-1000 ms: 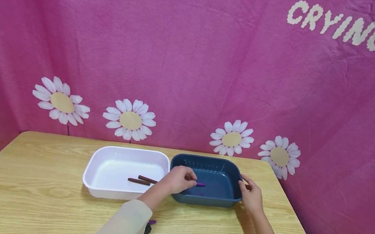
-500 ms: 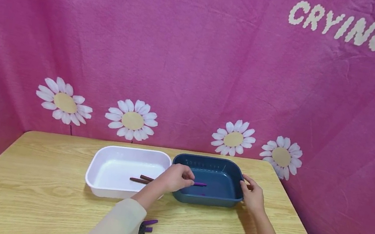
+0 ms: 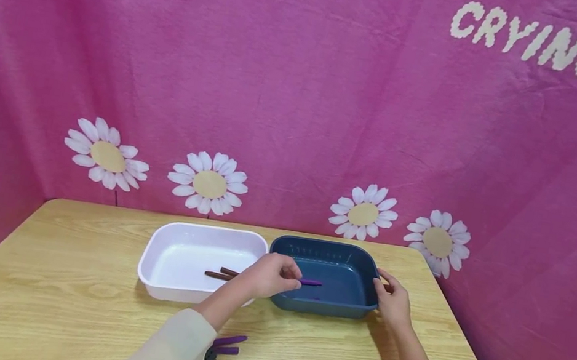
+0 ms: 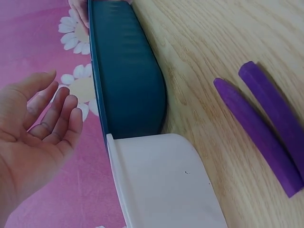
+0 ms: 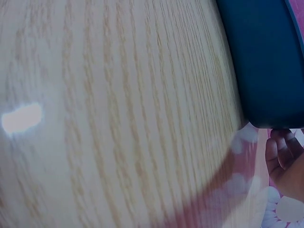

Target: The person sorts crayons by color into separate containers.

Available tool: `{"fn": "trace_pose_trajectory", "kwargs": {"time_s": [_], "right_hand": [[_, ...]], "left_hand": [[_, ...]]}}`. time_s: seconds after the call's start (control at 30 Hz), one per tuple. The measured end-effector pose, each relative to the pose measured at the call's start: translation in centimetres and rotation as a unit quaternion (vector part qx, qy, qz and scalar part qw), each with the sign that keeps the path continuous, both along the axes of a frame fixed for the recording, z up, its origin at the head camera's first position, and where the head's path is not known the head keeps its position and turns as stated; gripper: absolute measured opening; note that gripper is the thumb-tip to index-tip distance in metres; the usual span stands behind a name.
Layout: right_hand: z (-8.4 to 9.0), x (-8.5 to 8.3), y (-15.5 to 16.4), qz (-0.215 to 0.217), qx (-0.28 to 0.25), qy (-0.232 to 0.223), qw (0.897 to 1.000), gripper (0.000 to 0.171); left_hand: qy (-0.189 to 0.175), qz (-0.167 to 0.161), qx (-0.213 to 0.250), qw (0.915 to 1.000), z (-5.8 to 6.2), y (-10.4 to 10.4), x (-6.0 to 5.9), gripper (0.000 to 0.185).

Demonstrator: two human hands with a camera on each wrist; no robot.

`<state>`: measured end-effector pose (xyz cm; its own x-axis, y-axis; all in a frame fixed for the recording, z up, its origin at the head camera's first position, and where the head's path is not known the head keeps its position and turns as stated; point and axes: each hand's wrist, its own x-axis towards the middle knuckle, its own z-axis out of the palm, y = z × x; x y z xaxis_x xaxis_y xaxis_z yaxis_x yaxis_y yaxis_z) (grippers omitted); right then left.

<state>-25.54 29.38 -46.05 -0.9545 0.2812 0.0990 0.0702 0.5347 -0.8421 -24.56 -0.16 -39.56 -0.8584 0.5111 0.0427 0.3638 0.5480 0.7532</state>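
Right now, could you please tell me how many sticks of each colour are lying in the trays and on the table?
Purple sticks: 3, one in the blue tray and two on the table.
Brown sticks: 2, both in the white tray.
Total: 5 sticks.

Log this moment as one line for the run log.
left hand: open over blue bin | purple crayon: in bin | right hand: on bin's right rim

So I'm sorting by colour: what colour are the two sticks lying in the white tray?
Dark brown sticks, clearest in the head view.
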Motion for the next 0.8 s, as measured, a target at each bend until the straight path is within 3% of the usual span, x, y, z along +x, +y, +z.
{"fn": "trace_pose_trajectory", "kwargs": {"time_s": [0.5, 0.8], "right_hand": [[-0.1, -0.1, 0.1, 0.003, 0.005, 0.004, 1.000, 0.039], [-0.3, -0.3, 0.1, 0.005, 0.012, 0.008, 1.000, 0.039]], "left_hand": [[0.011, -0.019, 0.002, 0.9998, -0.3, -1.9, 1.1, 0.014], [0.018, -0.020, 0.020, 0.9994, 0.2, -3.1, 2.3, 0.013]]}}
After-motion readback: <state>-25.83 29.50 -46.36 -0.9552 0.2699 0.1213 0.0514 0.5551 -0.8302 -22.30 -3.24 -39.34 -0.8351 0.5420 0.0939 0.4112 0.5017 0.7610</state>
